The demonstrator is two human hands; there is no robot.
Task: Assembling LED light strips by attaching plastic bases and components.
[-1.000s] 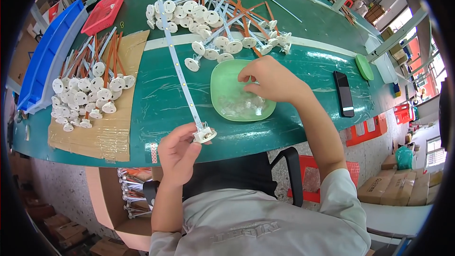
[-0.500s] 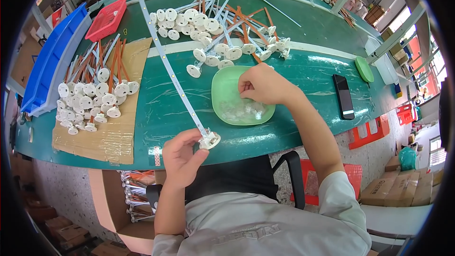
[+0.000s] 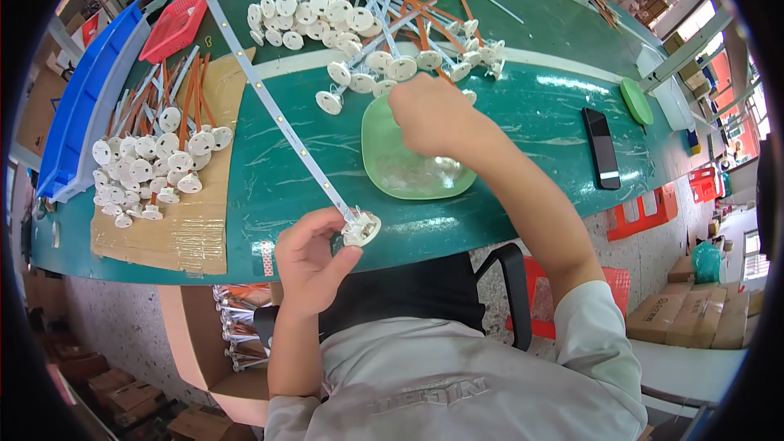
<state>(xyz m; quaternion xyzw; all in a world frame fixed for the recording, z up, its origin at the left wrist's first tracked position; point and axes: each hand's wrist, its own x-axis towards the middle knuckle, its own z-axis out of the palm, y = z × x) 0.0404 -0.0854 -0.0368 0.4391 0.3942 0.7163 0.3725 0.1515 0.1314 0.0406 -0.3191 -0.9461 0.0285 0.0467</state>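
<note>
Low in the frame's centre, the left hand pinches a small white round plastic cap fitted on the near end of a long white light strip that slants toward the upper left. The right hand, fingers curled, reaches into a pale green plastic dish on the green bench. A black phone lies to the right.

Teal-green worktop with a pale stripe; translucent light-green dish; white strip dotted yellow; white round caps; orange rods; blue bin; red basket; black phone.
</note>
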